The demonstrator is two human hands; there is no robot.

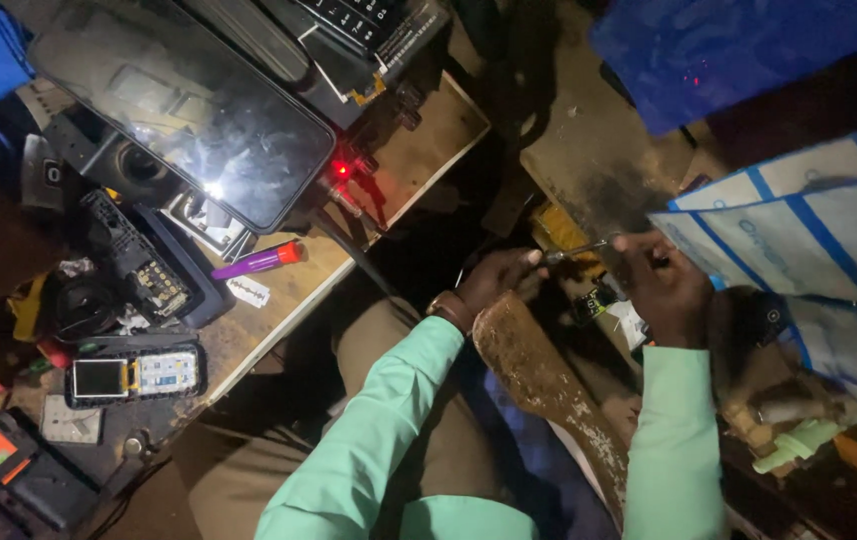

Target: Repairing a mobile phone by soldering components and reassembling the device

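My right hand (pixel 664 285) grips a thin metal tool, like tweezers (pixel 577 249), whose tip points left toward my left hand (pixel 497 278). The left hand's fingers are curled just beside that tip; what they pinch is too small and dark to tell. Just below and between the hands sits a small dark electronic part (pixel 594 302). Both arms wear mint-green sleeves, and a band circles the left wrist. A worn brown wooden piece (pixel 549 385) runs down from under the left hand.
A wooden bench (pixel 429 140) at the left holds a large black phone (pixel 184 110), a stripped keypad phone (pixel 134 375), a razor blade (pixel 248 291), a purple pen with red cap (pixel 261 260) and a red-lit device (pixel 342 170). Blue-striped white sacking (pixel 809 230) lies right.
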